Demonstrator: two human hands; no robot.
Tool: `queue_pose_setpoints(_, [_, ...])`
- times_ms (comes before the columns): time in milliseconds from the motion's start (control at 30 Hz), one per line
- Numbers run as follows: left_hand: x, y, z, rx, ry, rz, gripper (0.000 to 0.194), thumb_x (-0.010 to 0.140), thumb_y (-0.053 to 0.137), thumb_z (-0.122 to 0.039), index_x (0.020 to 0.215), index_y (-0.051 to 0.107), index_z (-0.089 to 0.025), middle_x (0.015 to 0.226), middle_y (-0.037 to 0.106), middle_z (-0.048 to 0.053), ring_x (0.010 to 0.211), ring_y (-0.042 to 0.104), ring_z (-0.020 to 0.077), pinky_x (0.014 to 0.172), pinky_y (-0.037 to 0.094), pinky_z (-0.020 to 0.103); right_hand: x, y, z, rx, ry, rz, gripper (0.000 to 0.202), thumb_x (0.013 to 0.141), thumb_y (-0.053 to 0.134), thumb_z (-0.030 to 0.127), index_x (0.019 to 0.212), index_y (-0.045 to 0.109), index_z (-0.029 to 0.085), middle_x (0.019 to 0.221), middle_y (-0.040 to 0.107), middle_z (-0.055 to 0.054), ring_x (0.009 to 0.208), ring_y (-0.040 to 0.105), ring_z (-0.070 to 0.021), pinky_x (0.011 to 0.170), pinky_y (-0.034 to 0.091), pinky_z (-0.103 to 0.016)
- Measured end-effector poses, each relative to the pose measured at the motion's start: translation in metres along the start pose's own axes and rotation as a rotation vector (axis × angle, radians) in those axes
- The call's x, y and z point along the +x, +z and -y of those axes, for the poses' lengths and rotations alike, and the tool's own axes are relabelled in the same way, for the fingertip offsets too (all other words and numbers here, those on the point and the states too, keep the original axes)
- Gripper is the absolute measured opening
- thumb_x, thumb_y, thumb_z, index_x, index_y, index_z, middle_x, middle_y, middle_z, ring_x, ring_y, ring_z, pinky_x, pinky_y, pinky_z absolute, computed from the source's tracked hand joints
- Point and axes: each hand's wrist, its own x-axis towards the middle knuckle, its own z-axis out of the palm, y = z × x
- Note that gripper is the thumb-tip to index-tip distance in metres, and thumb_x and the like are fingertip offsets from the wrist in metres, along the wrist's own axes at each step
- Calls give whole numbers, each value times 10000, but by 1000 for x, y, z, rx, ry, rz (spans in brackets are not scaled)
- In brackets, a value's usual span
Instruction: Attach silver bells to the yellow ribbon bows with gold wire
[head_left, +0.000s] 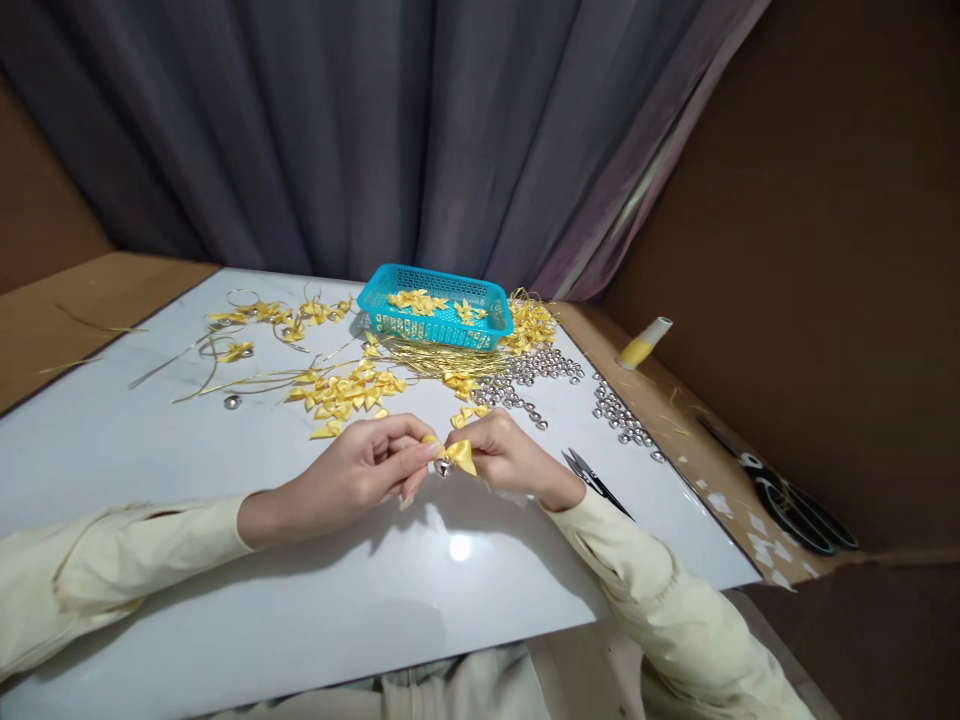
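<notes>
two bare hands in pale cream sleeves meet above the near middle of a glossy white tabletop (300, 620). the left hand (375, 460) pinches the left side of a small yellow satin ribbon bow (461, 458) between thumb and fingers; the right hand (504, 455), its fingers curled, grips the bow from the right. a shiny silver round bell (445, 467) shows just below the bow, near the left fingertips.

beyond the hands, slightly left, lies a loose heap of yellow satin bows (349, 390). behind it, a bundle of thin gold cords (442, 360) lies in front of a turquoise perforated plastic basket (431, 332) with more yellow bows inside. many silver round bells (540, 368) are scattered to the right of the cords.

right of the right hand lie small black thread snips (598, 484); farther right, large black-handled scissors (787, 500) rest on brown board. a gray curtain (360, 140) hangs at the far side.
</notes>
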Motion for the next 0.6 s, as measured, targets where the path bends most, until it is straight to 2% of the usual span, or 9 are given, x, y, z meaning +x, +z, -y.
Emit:
queue_pose_setpoints(167, [3, 0, -1, -14, -78, -65, 255, 851, 571, -394, 757, 553, -158, 455, 483, -80, 382, 334, 54, 401, 246, 189, -1, -8, -5, -21, 42, 61, 282, 832, 460, 118, 557, 441, 178, 479, 390, 69, 456, 357, -69, 490, 292, -195])
queue_pose_setpoints(267, [7, -2, 0, -46, -176, -153, 248, 820, 606, -377, 710, 542, -163, 444, 492, -77, 368, 325, 52, 407, 236, 195, -3, -15, -4, -82, 57, 21, 176, 821, 643, 291, 758, 539, 164, 602, 510, 50, 499, 413, -82, 515, 329, -201])
queue_pose_setpoints(333, [10, -4, 1, -62, -233, -197, 252, 810, 608, -342, 652, 521, -166, 436, 487, -73, 371, 317, 52, 416, 234, 199, -5, -16, -1, -180, 48, -46, 308, 778, 710, 393, 896, 539, 165, 729, 571, 17, 542, 444, -94, 543, 343, -211])
queue_pose_setpoints(400, [12, -5, 1, -68, -264, -198, 300, 814, 583, -309, 568, 490, -163, 426, 475, -60, 379, 311, 53, 428, 241, 205, -6, -13, 1, -255, 43, -75, 270, 848, 631, 413, 919, 529, 174, 787, 596, -12, 573, 463, -110, 567, 342, -224])
queue_pose_setpoints(467, [13, -6, 1, -77, -274, -170, 339, 817, 559, -291, 515, 478, -160, 421, 460, -49, 388, 306, 57, 437, 247, 212, -7, -8, 3, -239, 60, -71, 180, 925, 513, 359, 895, 525, 183, 784, 600, -27, 596, 470, -127, 581, 328, -238])
queue_pose_setpoints(533, [14, -6, 4, -117, -286, -140, 359, 838, 539, -328, 525, 498, -156, 441, 475, -33, 396, 320, 66, 428, 238, 217, -6, -3, 4, -172, 85, -69, 149, 942, 454, 303, 876, 522, 187, 776, 596, -35, 619, 476, -139, 595, 323, -247])
queue_pose_setpoints(600, [16, -7, 8, -207, -282, -124, 376, 870, 500, -423, 615, 541, -150, 515, 542, -3, 415, 377, 81, 415, 239, 218, -4, -2, 3, -100, 113, -79, 149, 939, 442, 280, 845, 513, 189, 726, 579, -22, 607, 469, -136, 598, 324, -248])
